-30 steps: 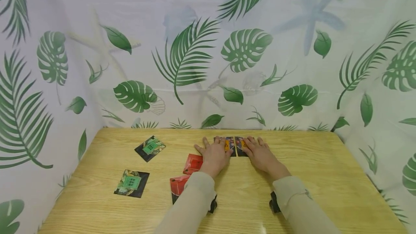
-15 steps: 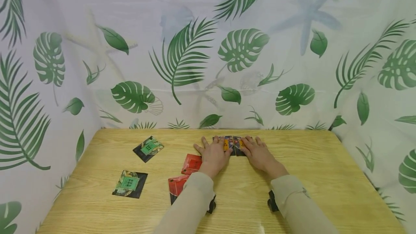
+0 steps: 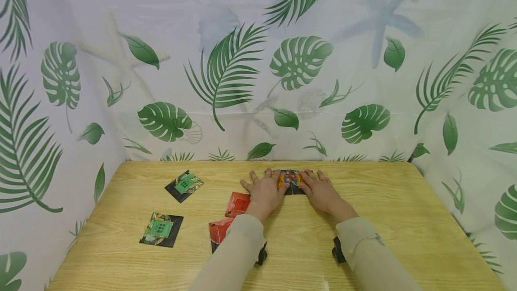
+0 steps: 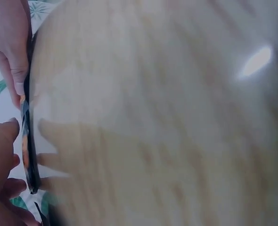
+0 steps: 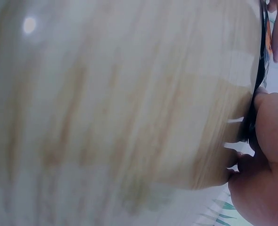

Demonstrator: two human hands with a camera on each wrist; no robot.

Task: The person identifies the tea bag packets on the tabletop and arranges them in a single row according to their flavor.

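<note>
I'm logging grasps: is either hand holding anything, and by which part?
Nothing appears gripped: the left hand rests on the outer side of one orange-labelled packet, the right hand on that of its neighbour.

Both forearms [image 3: 232, 255] reach forward, the left grip [image 3: 266, 194] palm-down with splayed fingers [image 3: 254, 177], the right grip [image 3: 324, 194] palm-down near it.

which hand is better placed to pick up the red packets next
Probably the left hand: it lies beside the farther red packet, and its sleeve partly hides the nearer red packet. The right hand is farther off, touching a dark packet.
</note>
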